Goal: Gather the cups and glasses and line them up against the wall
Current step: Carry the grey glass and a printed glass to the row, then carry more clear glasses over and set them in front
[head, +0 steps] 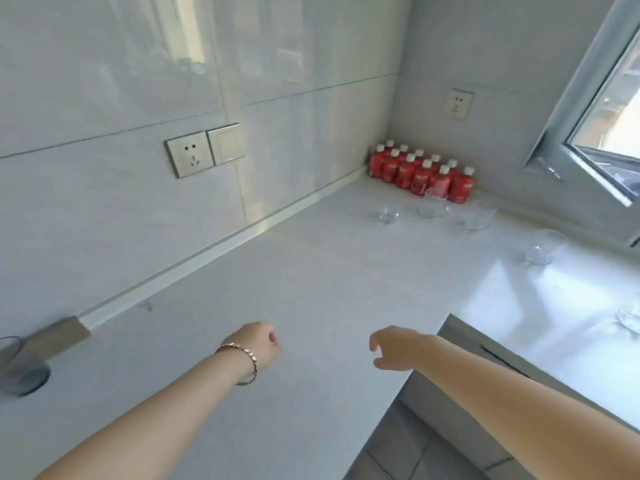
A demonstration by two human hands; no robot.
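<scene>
Several clear glasses stand scattered on the white countertop [311,289]. A small one [387,213] is nearest the wall, a taller one [432,202] is in front of the bottles, and a wide one [476,216] is to its right. Another wide glass [543,247] sits near the window sill, and one more [630,318] shows at the right edge. A dark grey cup [15,367] stands at the far left by the wall. My left hand [261,348], with a bracelet on the wrist, is curled shut and holds nothing. My right hand [393,346] hovers with fingers loosely apart, also holding nothing.
A block of red bottles with white caps [420,173] fills the far corner. Wall sockets [206,150] sit on the tiled left wall above a low backsplash strip [207,251]. An open window [602,116] is at the right. The counter's inner edge drops to the floor [433,452].
</scene>
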